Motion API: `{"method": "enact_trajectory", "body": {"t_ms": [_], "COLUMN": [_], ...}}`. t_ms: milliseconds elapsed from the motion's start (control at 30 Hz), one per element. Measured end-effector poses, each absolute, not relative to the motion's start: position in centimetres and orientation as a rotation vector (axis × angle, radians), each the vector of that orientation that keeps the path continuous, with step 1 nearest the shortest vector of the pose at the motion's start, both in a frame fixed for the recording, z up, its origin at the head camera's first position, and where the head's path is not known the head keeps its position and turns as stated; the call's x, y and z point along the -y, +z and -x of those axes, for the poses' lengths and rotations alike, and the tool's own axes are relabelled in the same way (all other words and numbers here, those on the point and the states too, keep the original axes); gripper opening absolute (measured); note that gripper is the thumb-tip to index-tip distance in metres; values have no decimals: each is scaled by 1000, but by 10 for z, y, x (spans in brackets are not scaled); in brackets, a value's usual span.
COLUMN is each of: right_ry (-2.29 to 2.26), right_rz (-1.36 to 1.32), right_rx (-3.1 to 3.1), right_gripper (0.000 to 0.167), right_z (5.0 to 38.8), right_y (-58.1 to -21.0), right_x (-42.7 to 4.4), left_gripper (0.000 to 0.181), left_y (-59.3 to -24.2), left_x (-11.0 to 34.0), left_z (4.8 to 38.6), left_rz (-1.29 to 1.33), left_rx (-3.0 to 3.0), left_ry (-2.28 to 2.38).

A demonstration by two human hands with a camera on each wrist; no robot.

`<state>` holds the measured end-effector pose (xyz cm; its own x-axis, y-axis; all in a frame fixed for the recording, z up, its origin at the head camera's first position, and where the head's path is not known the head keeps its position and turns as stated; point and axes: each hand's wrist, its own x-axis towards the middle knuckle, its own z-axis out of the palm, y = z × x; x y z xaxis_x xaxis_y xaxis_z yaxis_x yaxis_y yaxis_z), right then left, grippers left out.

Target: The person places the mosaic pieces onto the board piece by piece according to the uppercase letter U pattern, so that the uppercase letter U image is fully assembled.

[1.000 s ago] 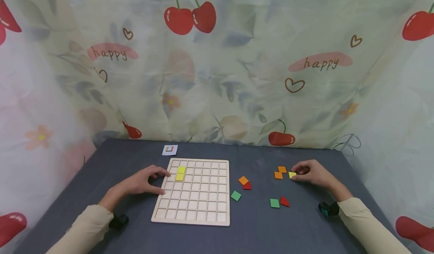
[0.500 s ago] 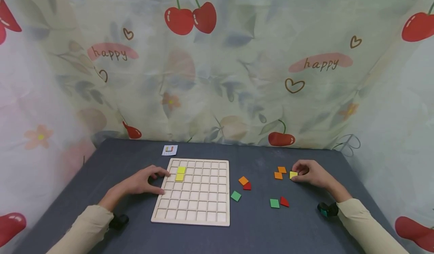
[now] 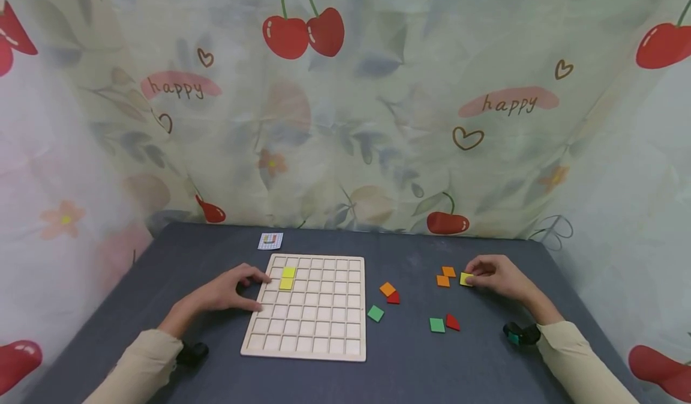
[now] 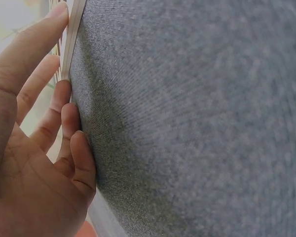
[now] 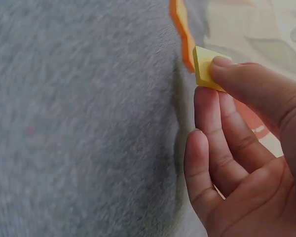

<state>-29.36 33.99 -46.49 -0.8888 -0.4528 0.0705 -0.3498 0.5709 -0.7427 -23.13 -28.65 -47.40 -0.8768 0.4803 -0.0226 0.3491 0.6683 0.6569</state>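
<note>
My right hand (image 3: 499,277) pinches a yellow square tile (image 3: 464,279) between thumb and fingers, over the right part of the table. In the right wrist view the thumb lies on the face of this yellow tile (image 5: 203,66), which is tilted. Two orange square tiles (image 3: 442,281) lie just left of it. My left hand (image 3: 224,289) rests at the left edge of a pale wooden grid board (image 3: 302,357), thumb and fingers spread apart and touching the rim. Two yellow tiles (image 3: 287,283) sit in neighbouring cells near the board's upper left.
Right of the board lie an orange tile (image 3: 387,289), a red piece (image 3: 393,298) and a green tile (image 3: 375,313). Another green tile (image 3: 437,325) and red piece (image 3: 452,322) lie farther right. Behind the board is a small patterned card (image 3: 270,241). A printed curtain (image 3: 345,122) borders the table.
The right thumb has shifted slightly and covers more of the yellow tile, which stays near the same spot. The left hand and the board have not moved.
</note>
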Motion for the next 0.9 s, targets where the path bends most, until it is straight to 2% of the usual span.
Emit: {"method": "enact_trajectory", "body": {"t_ms": [467,900], "right_ry": [-1433,-1436], "right_rz": [676,873], "right_rx": [-2610,-2487], "right_gripper": [20,14], "right_z": [288,283], "right_y": [-462,-450], "right_x": [-310,-253], "left_gripper": [52,52], "left_y": [-474,-473], "left_x": [286,285], "left_z": [229,230], "left_rz": [-662,-661], "left_rx": [-2701,-2676], "left_ry": [1003,1021]}}
